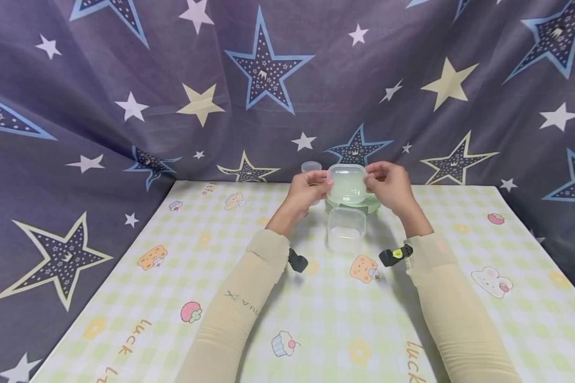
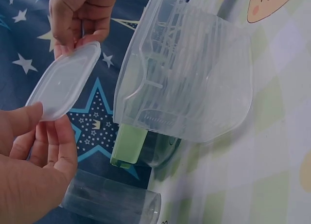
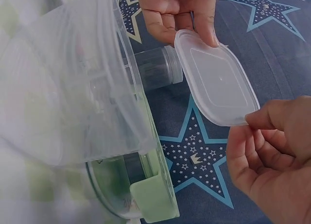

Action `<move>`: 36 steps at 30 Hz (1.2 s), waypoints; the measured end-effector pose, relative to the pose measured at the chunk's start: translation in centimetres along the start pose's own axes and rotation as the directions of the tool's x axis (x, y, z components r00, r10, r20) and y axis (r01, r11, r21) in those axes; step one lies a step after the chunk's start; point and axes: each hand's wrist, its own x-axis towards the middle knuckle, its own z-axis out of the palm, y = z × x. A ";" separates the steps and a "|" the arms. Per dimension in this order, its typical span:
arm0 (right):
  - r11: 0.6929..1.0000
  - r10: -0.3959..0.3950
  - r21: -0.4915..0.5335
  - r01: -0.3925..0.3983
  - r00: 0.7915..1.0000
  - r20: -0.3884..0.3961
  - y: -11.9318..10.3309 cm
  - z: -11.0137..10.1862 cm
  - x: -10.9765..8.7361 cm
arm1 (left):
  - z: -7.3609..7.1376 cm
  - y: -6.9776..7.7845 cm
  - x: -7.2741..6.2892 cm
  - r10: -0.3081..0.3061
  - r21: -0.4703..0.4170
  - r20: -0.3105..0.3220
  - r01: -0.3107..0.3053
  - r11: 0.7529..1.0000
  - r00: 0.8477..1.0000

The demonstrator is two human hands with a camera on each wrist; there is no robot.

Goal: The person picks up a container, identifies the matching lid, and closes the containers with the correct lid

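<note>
A translucent, rounded-square plastic lid [image 1: 347, 183] is up in the air, a hand at either side. My left hand [image 1: 304, 192] pinches its left edge between thumb and fingers. On the opposite edge, the thumb and fingers of my right hand [image 1: 392, 186] pinch it too. Below and nearer to me stands a clear plastic container [image 1: 346, 226], its top uncovered. Many lines run along its walls in the left wrist view; whether it is a nested stack I cannot tell. Behind it sits a clear box with a green clip lid [image 3: 154, 197], partly hidden.
A clear cylindrical jar [image 2: 116, 199] stands behind my left hand, partly covered by it in the head view. The table [image 1: 230, 250] has a green checked cloth with printed cartoons. A dark curtain with stars [image 1: 268, 74] hangs right behind the table's far edge.
</note>
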 end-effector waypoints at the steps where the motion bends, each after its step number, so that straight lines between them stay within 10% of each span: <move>1: 1.000 -0.002 0.004 0.002 1.000 0.005 0.0 0.0 0.0 | 0.0 0.0 0.0 0.010 0.009 -0.005 -0.010 1.000 1.000; 12: 0.998 0.010 0.069 -0.015 0.997 0.076 0.1 -0.2 -0.2 | 0.0 -0.5 -0.2 0.210 0.304 -0.051 -0.186 0.934 0.976; 20: 0.995 -0.013 0.099 0.001 0.992 0.126 0.3 -0.6 -0.4 | -0.1 -0.4 -0.1 0.430 0.435 -0.085 -0.355 0.828 0.899; 25: 0.975 0.101 0.184 -0.127 0.984 0.147 0.1 -0.9 -0.5 | 0.0 -0.4 -0.1 0.516 0.451 -0.094 -0.426 0.784 0.851; 31: 0.849 0.377 0.258 -0.462 0.870 0.317 -0.7 -1.6 0.0 | 0.0 -0.6 -0.1 0.656 0.443 -0.026 -0.580 0.684 0.755; 36: 0.787 0.448 0.225 -0.574 0.783 0.431 -1.3 -1.8 0.3 | 0.2 -0.4 -0.3 0.750 0.460 0.045 -0.680 0.570 0.659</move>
